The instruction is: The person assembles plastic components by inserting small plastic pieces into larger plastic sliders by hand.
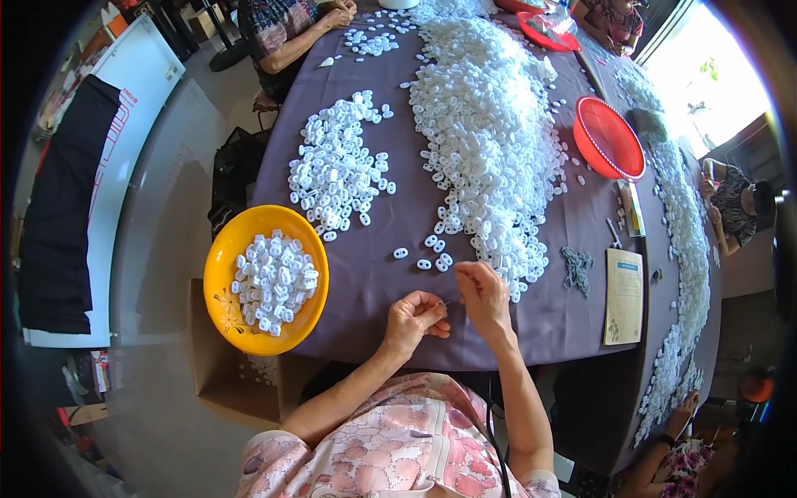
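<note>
My left hand (415, 319) is closed in a pinch just over the table's near edge. A tiny dark bit shows at its fingertips, too small to name. Close beside it on the right, my right hand (484, 297) is raised with its fingers curled together. Whatever it holds, if anything, is hidden. Just beyond my hands lie a few loose white oval plastic pieces with two holes (424, 264). Behind them stretches a long heap of the same white pieces (481, 124), its near end close to my right hand.
A yellow bowl (219, 319) of white pieces stands at the left above a cardboard box (237, 400). Another pile (340, 166) lies beyond it. At right are a grey-green thread tangle (576, 270), a tan notebook (623, 297) and a red basket (610, 139). Other people sit around the tables.
</note>
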Available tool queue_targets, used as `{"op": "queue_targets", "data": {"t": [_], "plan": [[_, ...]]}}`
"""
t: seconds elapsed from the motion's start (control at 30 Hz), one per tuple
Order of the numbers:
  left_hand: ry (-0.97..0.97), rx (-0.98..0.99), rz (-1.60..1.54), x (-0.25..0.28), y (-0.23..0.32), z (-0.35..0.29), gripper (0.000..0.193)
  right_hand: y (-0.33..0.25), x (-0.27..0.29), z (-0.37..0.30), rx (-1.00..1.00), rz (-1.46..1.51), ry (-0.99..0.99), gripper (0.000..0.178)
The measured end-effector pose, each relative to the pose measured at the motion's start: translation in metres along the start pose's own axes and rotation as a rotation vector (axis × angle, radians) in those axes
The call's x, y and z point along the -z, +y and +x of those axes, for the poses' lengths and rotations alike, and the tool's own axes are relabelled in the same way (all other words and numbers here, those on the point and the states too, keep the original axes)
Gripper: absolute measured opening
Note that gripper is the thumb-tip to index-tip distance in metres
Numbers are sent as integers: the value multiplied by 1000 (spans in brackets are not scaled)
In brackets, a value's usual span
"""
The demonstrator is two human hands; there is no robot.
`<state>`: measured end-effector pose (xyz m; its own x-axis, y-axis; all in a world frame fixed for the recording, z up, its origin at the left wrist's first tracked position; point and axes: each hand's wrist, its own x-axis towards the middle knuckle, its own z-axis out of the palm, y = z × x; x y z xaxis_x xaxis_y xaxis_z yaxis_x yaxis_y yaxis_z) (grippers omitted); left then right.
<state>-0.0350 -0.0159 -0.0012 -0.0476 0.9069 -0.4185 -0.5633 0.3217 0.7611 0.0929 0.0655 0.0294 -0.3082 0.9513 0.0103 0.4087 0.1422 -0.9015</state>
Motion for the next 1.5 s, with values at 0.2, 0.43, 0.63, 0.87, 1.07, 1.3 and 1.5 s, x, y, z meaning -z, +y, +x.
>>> {"op": "queue_targets", "data": {"t": [0.2,0.43,0.63,0.87,1.07,1.3,1.5], "plan": [[9,31,-84,2,1,-1,9,9,-22,21,148,-404,63,23],[-3,14,-82,3,-1,0,12,6,-19,31,161,-427,-35,20],[-7,8,-78,1,-1,0,11,10,-10,36,262,-390,-109,14],[-14,39,-56,3,-1,0,13,11,-7,23,75,-143,-41,11],[7,13,-106,1,2,1,14,16,-5,-13,254,-161,38,10],[23,17,-21,-1,1,1,14,14,-4,-22,312,-238,45,18],[37,-8,-5,-5,-4,4,14,0,-6,-31,190,-676,8,15]]}}
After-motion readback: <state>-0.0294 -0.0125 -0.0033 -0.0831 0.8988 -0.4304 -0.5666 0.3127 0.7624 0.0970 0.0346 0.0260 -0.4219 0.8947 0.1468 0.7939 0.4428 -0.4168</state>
